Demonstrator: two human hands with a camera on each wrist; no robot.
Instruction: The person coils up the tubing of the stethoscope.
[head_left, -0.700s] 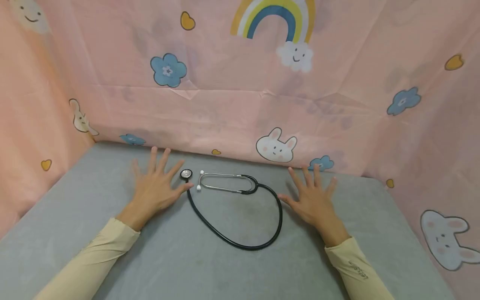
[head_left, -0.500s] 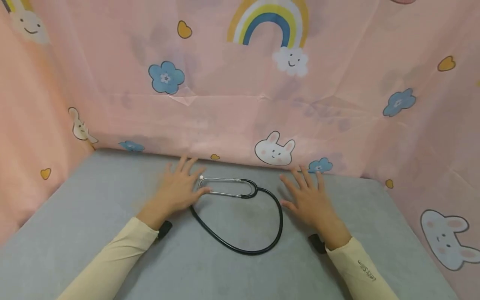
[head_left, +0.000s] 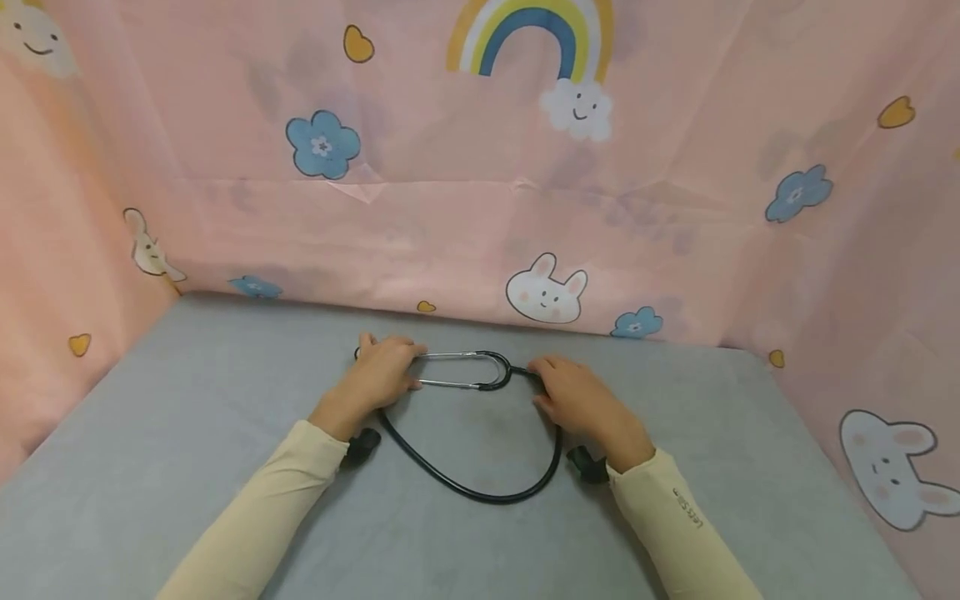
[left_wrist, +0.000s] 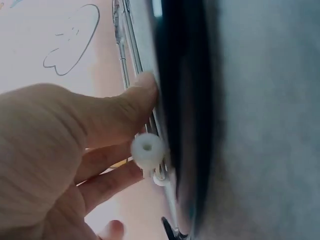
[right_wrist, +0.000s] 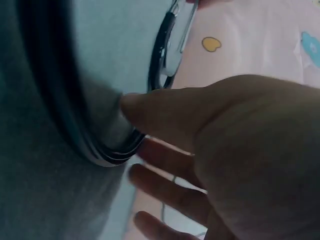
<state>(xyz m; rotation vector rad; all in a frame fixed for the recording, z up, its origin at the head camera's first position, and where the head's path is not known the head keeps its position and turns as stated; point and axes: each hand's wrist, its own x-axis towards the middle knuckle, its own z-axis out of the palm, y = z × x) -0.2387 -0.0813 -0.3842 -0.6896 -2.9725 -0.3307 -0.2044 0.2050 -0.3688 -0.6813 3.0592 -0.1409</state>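
Note:
A stethoscope with black tubing lies on the grey tabletop. My left hand grips its two metal ear tubes from above, thumb on the near side and fingers on the far side. In the left wrist view a white eartip shows between thumb and fingers. The chest piece is mostly hidden behind the left hand. My right hand has its thumb and fingers curled round the tubing near the black yoke. In the right wrist view the tube passes between thumb and index finger.
A pink curtain with printed rabbits, flowers and a rainbow hangs behind and on both sides of the grey table. Dark wrist-worn devices sit under both wrists.
My left hand has moved right onto the ear tubes, and my right hand has moved left onto the tubing. The spread fingers of both have curled in. The stethoscope lies nearly as before.

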